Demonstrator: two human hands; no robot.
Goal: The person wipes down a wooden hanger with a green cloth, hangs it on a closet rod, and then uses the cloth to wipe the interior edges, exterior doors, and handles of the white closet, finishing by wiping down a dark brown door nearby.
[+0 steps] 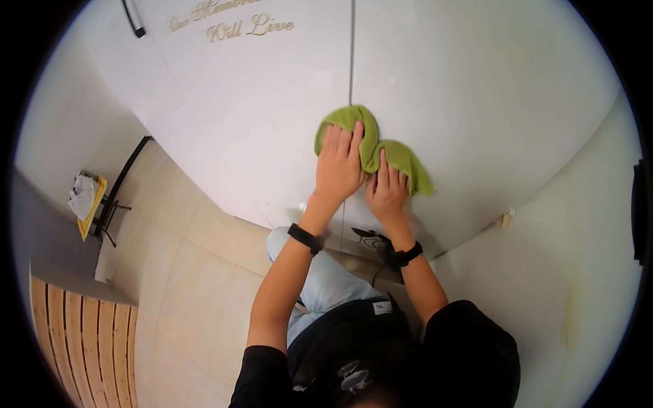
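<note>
A green cloth (371, 146) lies bunched against a smooth white panelled surface (272, 95), across a dark vertical seam. My left hand (340, 163) presses on the cloth's left part with fingers stretched out flat; a fold of cloth rises around the fingertips. Lower and to the right, my right hand (388, 194) rests on the cloth's other end, its fingers also extended. The hands are close together. What lies under the palms is hidden. A black band circles each wrist.
Gold raised lettering (235, 20) and a black handle (135, 20) are on the surface at upper left. A slatted wooden bench (85, 340) stands at lower left. Farther up, a small black-legged stand (105, 217) is near a yellow-edged item. A white wall (558, 272) rises at right.
</note>
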